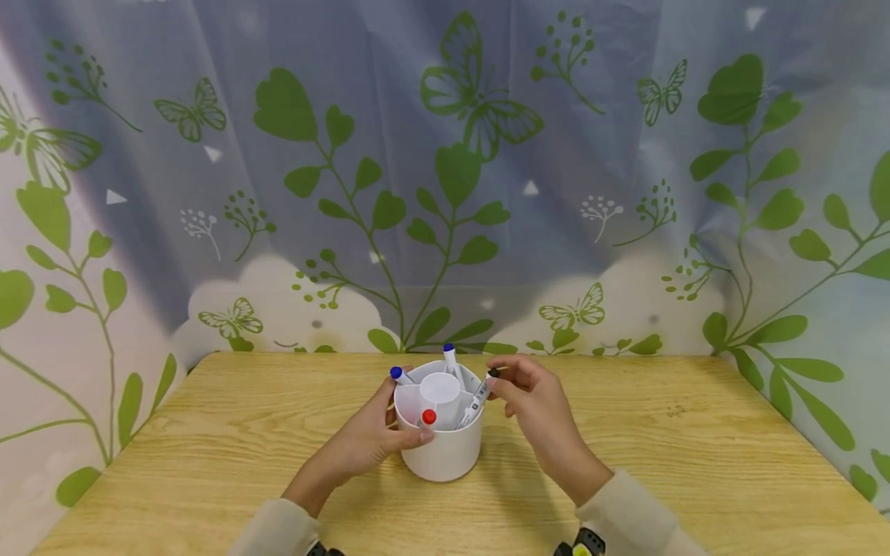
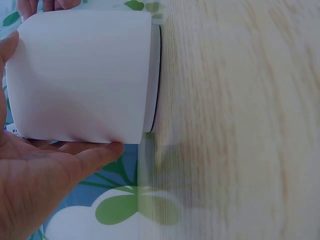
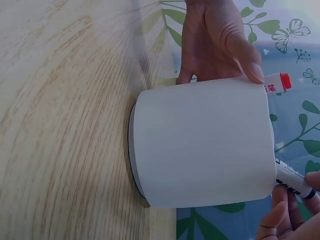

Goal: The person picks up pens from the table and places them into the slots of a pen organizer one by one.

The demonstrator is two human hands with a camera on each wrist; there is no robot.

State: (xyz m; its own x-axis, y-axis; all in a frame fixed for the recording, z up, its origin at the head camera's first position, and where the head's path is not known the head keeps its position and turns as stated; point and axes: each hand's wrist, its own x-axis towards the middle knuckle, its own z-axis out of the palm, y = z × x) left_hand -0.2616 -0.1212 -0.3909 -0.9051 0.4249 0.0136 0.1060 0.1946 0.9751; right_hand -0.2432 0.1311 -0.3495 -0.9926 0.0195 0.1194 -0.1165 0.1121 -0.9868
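Observation:
A round white pen holder (image 1: 441, 457) with divided compartments stands upright on the wooden table. My left hand (image 1: 358, 444) grips its left side, thumb at the near rim and fingers along the far side; in the left wrist view, fingers (image 2: 97, 156) lie against the wall. Between thumb and fingers my right hand (image 1: 542, 413) pinches a black-capped marker (image 1: 478, 401) near its cap. That marker leans, cap up, with its lower end inside the right compartment. A red-capped marker (image 1: 428, 418) stands near the left thumb. Two blue-capped markers (image 1: 453, 363) occupy compartments at the back and left.
The light wood table (image 1: 208, 448) extends to both sides of the holder. Behind it hangs a blue-grey curtain (image 1: 556, 232) printed with green leaves and butterflies. Dark bands (image 1: 587, 542) circle both wrists below the cream sleeves.

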